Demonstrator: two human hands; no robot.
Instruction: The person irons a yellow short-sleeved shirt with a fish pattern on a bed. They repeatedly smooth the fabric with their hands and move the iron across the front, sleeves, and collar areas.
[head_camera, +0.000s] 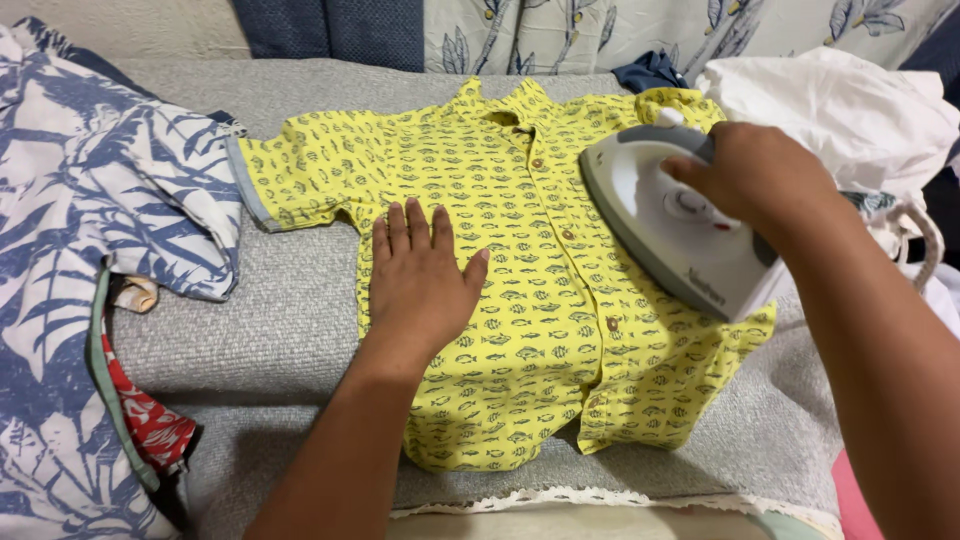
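A: Head view. Where is the yellow shirt (520, 300) placed?

B: It is laid flat, front up, on the grey blanket (270, 330), at centre frame. Its long axis is run from collar at 12 o'clock to hem at 6 o'clock, button placket slightly tilted toward 5 o'clock. One short sleeve is spread out toward 9 o'clock.

A: Left hand (420, 275)?

B: It is held open, palm down, fingers spread and pointed to 12 o'clock, pressed flat on the shirt's left panel. Nothing is gripped.

A: Right hand (755, 175)?

B: It is closed around the handle of the white and grey iron (670, 220). The iron is set on the shirt's right chest panel, nose pointed toward 10 o'clock, heel toward 4 o'clock.

A: Relation between the two?

B: The iron is found at 2 o'clock from the left hand, the placket lying between them. The unpressed lower hem is lain at 6 o'clock from the iron; the left hand is nearer to it.

A: Surroundings?

B: A blue and white leaf-print garment (100, 250) is piled at 9 o'clock, a red patterned cloth (150, 420) tucked under it at 7 o'clock. A white cloth (840, 100) is bunched at 2 o'clock. Leaf-print cushions (620, 30) are seen at 12 o'clock. Whether the iron is plugged in cannot be told.
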